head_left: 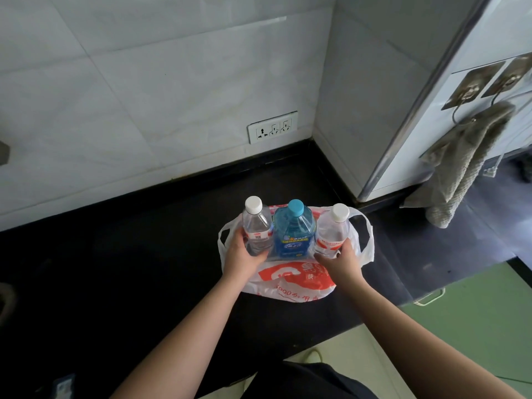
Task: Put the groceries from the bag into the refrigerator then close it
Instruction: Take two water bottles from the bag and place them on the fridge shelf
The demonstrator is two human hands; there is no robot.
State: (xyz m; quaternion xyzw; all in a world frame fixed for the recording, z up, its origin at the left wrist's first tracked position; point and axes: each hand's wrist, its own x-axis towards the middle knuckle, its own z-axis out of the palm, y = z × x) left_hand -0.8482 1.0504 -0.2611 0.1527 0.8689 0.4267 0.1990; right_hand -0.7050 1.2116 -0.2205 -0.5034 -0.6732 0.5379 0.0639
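while 3 bottles stand on the bag (290, 279), left hand (244, 253) grips the left clear bottle (257, 228), right hand (341, 259) the right clear bottle (332, 230).

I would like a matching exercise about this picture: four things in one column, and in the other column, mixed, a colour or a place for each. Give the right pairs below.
Things
1. middle bottle
2. bottle in the left hand
3. plastic bag
4. towel

Descriptions
A. hangs from a hook at the right
B. blue body, light blue cap
C. lies on the black counter, white with red print
D. clear body, white cap, at the left of the row

Pairs: 1-B, 2-D, 3-C, 4-A
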